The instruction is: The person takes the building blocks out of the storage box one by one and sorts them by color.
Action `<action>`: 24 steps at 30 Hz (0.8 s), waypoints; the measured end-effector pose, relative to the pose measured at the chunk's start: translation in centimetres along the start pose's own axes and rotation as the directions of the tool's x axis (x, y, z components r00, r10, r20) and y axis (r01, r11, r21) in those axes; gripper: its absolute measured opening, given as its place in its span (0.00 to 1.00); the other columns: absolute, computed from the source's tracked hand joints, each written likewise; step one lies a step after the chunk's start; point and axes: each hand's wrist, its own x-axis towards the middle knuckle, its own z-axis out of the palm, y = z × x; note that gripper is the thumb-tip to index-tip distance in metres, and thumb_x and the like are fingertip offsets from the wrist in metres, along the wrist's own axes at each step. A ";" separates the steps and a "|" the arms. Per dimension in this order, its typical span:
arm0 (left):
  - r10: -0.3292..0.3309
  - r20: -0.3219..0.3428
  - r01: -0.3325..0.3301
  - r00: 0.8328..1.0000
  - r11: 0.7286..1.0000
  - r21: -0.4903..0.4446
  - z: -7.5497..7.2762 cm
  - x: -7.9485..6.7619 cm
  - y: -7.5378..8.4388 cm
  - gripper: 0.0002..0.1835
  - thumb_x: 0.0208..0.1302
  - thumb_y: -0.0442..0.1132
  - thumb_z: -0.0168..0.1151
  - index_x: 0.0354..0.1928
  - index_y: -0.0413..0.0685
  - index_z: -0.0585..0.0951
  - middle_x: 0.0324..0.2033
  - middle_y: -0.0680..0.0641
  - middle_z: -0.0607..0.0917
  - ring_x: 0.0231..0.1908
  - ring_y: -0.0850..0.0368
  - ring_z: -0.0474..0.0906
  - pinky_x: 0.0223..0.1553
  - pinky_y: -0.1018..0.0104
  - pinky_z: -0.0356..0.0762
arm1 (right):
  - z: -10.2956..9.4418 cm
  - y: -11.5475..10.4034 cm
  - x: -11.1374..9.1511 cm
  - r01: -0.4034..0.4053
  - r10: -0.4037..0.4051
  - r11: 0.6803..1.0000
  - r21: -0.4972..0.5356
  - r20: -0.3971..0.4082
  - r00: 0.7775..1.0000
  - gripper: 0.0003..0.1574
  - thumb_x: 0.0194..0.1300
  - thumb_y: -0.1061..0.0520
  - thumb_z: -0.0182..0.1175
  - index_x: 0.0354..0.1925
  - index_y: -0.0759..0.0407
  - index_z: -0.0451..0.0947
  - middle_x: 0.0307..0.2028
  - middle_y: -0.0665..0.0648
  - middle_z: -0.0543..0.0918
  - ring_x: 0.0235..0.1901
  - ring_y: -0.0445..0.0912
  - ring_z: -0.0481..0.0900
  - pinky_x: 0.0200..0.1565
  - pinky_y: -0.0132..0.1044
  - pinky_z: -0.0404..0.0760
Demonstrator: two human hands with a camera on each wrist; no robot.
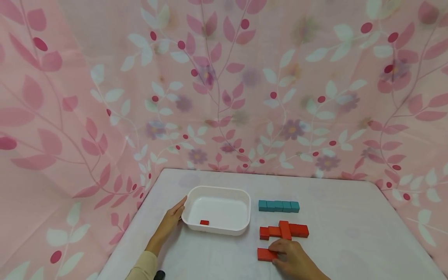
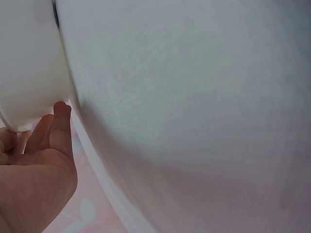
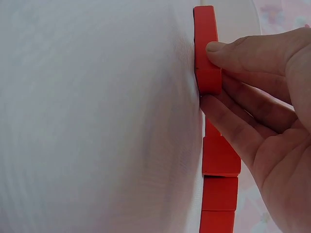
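My left hand [image 1: 170,218] holds the left side of a white plastic tub [image 1: 224,210], its fingers against the outer wall in the left wrist view. A small red block [image 1: 204,223] lies inside, near the tub's front wall. To the right, my right hand [image 1: 293,257] pinches a red rectangular block [image 1: 265,254] by its right end. The right wrist view shows the thumb [image 3: 228,52] on one face of that block, with fingers behind it. Just beyond are several red blocks [image 1: 274,231] in a row, one of them [image 1: 285,230] set crosswise.
A row of teal blocks [image 1: 279,206] sits behind the red ones, right of the tub. White cloth covers the table [image 1: 350,217]. Pink floral fabric [image 1: 224,97] hangs behind and at the sides. A black object [image 1: 159,275] shows at the bottom edge beside the left sleeve.
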 end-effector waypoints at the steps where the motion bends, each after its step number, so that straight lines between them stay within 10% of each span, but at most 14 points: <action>1: 0.000 -0.003 0.000 1.000 1.000 -0.001 0.0 0.0 0.0 0.25 0.78 0.37 0.44 0.74 0.46 0.61 0.73 0.43 0.58 0.70 0.44 0.54 0.64 0.48 0.61 | 0.0 0.0 0.0 0.000 0.000 1.000 -0.004 -0.002 1.000 0.20 0.57 0.52 0.71 0.49 0.56 0.85 0.41 0.41 0.82 0.43 0.41 0.79 0.45 0.39 0.84; 24: -0.010 -0.015 0.010 1.000 1.000 0.006 0.0 0.1 -0.4 0.25 0.78 0.39 0.44 0.74 0.52 0.63 0.73 0.45 0.60 0.70 0.46 0.56 0.64 0.49 0.63 | -0.7 -3.4 1.5 0.030 -0.038 0.981 -0.191 -0.039 0.999 0.27 0.59 0.42 0.69 0.52 0.54 0.83 0.47 0.47 0.83 0.48 0.48 0.77 0.47 0.46 0.84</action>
